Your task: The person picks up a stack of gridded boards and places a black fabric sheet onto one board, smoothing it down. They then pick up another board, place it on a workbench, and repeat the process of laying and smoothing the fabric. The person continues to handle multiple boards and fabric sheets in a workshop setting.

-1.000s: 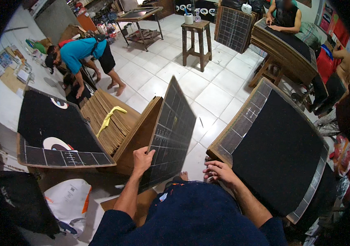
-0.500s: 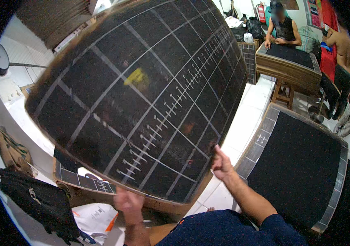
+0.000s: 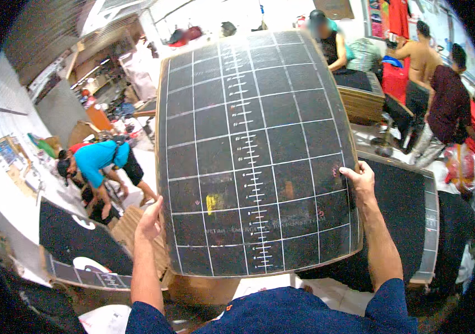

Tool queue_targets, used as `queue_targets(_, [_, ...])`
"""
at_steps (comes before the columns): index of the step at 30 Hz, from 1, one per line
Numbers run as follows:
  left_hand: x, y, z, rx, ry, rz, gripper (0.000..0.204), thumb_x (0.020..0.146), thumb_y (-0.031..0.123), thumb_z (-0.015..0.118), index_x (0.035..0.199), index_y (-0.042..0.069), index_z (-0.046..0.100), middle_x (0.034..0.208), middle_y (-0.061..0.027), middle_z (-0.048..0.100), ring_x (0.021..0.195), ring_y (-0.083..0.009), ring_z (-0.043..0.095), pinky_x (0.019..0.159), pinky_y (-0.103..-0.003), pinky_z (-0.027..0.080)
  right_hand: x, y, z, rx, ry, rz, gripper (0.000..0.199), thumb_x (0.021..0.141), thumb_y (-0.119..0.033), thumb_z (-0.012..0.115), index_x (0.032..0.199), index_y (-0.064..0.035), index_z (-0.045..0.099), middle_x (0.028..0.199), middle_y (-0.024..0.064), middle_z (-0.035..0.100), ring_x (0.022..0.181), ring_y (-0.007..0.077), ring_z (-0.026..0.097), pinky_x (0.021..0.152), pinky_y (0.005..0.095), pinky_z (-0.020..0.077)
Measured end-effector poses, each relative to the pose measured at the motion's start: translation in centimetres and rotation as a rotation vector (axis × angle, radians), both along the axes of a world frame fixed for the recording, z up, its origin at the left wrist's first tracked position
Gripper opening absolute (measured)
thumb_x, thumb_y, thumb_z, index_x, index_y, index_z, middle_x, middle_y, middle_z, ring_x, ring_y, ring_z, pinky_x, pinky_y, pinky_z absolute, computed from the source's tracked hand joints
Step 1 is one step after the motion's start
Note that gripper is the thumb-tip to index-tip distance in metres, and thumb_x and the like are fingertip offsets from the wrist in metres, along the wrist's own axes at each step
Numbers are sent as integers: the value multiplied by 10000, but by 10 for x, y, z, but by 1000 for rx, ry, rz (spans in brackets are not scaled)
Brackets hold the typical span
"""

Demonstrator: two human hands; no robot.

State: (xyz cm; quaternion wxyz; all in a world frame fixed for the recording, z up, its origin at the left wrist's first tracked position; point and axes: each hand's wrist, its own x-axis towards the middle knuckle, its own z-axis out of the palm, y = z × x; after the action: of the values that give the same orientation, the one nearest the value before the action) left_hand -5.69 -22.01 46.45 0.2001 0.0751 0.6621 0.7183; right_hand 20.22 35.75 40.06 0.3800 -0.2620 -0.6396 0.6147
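White floor tiles and a cluttered workshop stretch out behind what I hold. My left hand [image 3: 151, 218] grips the left edge of a large dark board [image 3: 254, 150] marked with a white grid and a ruler-like scale down its middle; the fingers curl behind the edge, so I cannot tell how tightly they close. My right hand [image 3: 360, 177] clamps the right edge, thumb on the front face and fingers wrapped behind. I hold the board upright before my chest, and it fills the middle of my view, hiding most of what lies beyond it.

Just below my left arm sits a stack of flat wooden boards [image 3: 131, 228], and beside it lies another dark panel with white round marks [image 3: 67, 239]. To my right a broad black panel with a gridded border [image 3: 410, 222] lies flat, partly hidden by the board. Further left, a person in a blue shirt [image 3: 95, 158] bends over. Far right, other people [image 3: 443, 100] stand at a table.
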Motion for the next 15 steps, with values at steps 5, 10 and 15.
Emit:
queue_targets(5, [-54,78,-79,157,-74,146,414,985,416,677,1176,49,671,1050,-79,724,875,-230,703,785,-436,594,18,-17,56,173,-166,-242,454,773,-345,890,1015,-17,690,858,12,696,730,94,609,672,261,491])
queue_targets(10, [-29,115,-126,417,-119,114,525,1005,419,643,1280,-27,613,1186,-153,704,996,-305,699,890,-443,576,71,-45,133,363,95,-6,356,929,-286,730,1152,-14,668,1064,56,685,977,133,622,870,266,469])
queue_targets(15, [-10,155,-104,690,-262,-136,598,1040,497,518,1377,5,557,1363,-172,616,1240,-349,599,1063,-512,483,195,-37,172,673,344,-624,588,983,-367,606,1427,8,512,1312,104,589,1205,213,578,1086,373,408])
